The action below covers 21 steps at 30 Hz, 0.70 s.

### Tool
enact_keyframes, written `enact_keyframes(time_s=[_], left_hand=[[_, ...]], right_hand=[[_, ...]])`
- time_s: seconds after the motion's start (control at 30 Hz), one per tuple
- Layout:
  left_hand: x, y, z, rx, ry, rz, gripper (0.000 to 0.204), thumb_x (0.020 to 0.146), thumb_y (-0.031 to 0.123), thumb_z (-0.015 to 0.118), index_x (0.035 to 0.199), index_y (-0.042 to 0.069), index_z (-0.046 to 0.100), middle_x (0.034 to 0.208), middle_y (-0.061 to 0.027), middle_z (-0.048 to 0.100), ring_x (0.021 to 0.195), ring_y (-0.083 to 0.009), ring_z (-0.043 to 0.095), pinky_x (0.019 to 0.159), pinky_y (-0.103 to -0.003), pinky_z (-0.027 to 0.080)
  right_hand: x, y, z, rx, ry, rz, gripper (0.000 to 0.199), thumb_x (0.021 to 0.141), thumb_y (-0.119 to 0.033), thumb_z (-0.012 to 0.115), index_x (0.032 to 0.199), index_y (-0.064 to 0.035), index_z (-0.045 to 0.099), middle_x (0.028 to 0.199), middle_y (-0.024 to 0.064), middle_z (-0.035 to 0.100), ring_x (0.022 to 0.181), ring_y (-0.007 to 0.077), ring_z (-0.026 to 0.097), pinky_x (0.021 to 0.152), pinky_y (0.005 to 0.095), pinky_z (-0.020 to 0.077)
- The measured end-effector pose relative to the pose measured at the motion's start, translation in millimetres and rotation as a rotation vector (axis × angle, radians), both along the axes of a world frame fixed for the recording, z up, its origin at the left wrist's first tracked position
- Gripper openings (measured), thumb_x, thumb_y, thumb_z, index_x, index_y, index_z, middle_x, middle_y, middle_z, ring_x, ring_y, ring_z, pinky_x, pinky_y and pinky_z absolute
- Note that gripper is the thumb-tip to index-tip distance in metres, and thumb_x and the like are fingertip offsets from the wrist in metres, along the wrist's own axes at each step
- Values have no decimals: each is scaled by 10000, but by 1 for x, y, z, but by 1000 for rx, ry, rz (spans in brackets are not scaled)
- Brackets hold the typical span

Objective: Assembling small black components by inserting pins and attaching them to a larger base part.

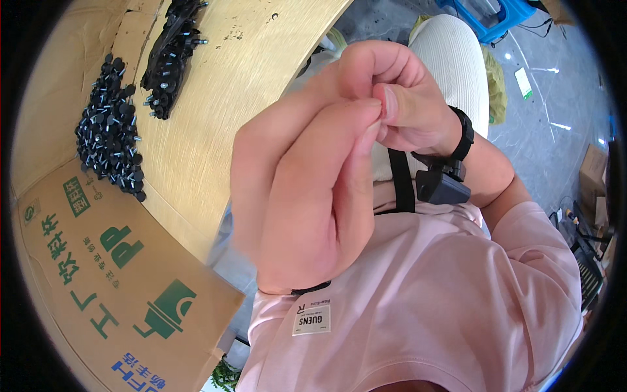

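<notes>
left hand [294, 196] fingers [353, 130] are being pressed together with right hand [398, 98] fingers | anything pinched: cannot be told | black screws [108, 130] are lying on surface [215, 98], well left of fingers

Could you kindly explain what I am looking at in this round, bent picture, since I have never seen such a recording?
It comes from a fisheye camera worn on a person's head, looking down, so straight edges curve. Their two bare hands meet close to the lens: the left hand and the right hand, fingertips pinched together; whether anything small sits between them cannot be told. To the left, a wooden table carries a heap of small black screw knobs, a pile of black parts and flattened cardboard.
</notes>
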<state>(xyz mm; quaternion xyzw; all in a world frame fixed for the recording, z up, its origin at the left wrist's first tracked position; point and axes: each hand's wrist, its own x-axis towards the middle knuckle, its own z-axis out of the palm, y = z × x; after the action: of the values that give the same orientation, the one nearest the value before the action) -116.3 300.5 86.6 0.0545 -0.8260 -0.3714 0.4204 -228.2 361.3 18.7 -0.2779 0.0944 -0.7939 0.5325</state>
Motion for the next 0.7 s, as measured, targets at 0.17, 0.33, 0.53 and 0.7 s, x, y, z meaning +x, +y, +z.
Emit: enact_keyframes(time_s=[0.17,0.33,0.53,0.7], left_hand=[[1,0,-3,-7,-26,9,124,867,-141,539,977,-128,594,955,-181,589,664,-192,632,617,-244,522],[4,0,-1,-65,-70,37,110,871,-136,546,967,-126,598,950,-180,589,667,-190,632,621,-244,518],[5,2,3,-70,-79,65,108,857,-130,583,954,-105,622,942,-169,599,688,-175,620,613,-244,503],[7,4,7,-123,-131,143,133,804,-130,640,917,-60,652,874,-148,630,688,-168,604,607,-249,477]], right_hand=[[-3,0,-2,-20,14,18,218,898,-173,677,1010,10,633,835,42,643,687,91,545,606,229,429],[-2,0,-6,-10,38,-28,216,893,-175,685,991,11,637,819,40,648,663,87,541,584,223,422],[-4,1,-8,24,80,-39,214,869,-173,713,970,7,652,822,38,656,660,71,545,585,214,430],[-6,3,-8,59,131,-31,212,859,-174,723,951,6,660,815,33,658,656,67,548,583,208,435]])
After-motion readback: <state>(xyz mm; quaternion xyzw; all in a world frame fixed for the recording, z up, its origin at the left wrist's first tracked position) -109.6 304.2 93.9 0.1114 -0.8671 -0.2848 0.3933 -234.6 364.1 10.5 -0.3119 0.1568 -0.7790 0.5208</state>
